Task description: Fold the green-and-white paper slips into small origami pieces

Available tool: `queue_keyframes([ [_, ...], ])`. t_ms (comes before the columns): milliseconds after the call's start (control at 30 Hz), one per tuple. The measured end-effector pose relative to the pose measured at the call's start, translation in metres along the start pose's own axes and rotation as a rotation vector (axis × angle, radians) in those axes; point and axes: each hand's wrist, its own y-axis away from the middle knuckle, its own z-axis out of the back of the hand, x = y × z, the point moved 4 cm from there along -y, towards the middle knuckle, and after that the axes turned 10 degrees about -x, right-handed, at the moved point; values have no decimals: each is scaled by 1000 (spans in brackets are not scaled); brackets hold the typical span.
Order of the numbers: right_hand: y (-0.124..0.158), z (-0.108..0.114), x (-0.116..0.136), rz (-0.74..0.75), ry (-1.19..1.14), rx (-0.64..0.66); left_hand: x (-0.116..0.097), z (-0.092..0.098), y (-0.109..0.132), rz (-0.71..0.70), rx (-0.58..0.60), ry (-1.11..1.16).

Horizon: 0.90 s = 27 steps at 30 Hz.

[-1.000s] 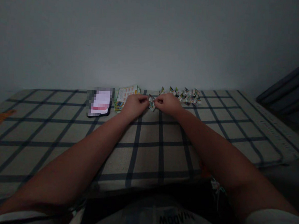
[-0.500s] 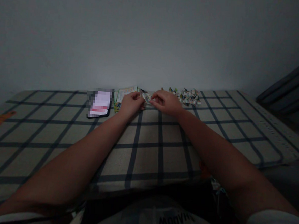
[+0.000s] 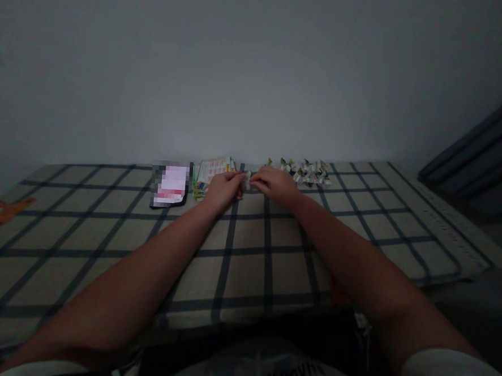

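Between my two hands is a small pale piece of folded paper (image 3: 247,179), too small and dim to make out fully. My left hand (image 3: 224,189) pinches its left side with thumb and fingers together. From the right, my right hand (image 3: 276,185) pinches the other side. Left of my left hand lies a pile of printed paper sheets (image 3: 212,170), white with green and yellow, partly covered by that hand. Beyond my right hand spreads a cluster of small folded paper pieces (image 3: 314,172), pointed and printed; the hand hides some of them.
A phone (image 3: 171,184) with a lit, blurred screen lies left of the sheets. The checked tablecloth (image 3: 247,256) covers the table. An orange patch (image 3: 5,211) shows at the far left. A wall (image 3: 258,69) rises behind, and a dark striped cloth (image 3: 483,140) hangs at the right.
The whole view has shifted, so the table sits slightly lower. The paper between my hands shows less of its surface, and my fingers have drawn in around it.
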Motion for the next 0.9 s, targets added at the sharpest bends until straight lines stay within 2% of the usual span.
queue_keyframes([
  [167,0,4,-3,-103,111,-25,0,-3,3,19,27,24],
  [267,-2,7,-3,-163,231,-36,-2,-3,7,-4,36,-38],
  [367,-8,10,-5,-217,373,-2,-6,-3,11,-91,46,-165],
  [567,-27,7,-7,-244,526,124,-16,-2,14,-386,19,-362],
  [700,-28,-2,-8,-260,584,183,-17,-2,14,-425,30,-404],
  [900,-24,-1,-8,-225,591,174,-18,-2,15,-442,37,-402],
])
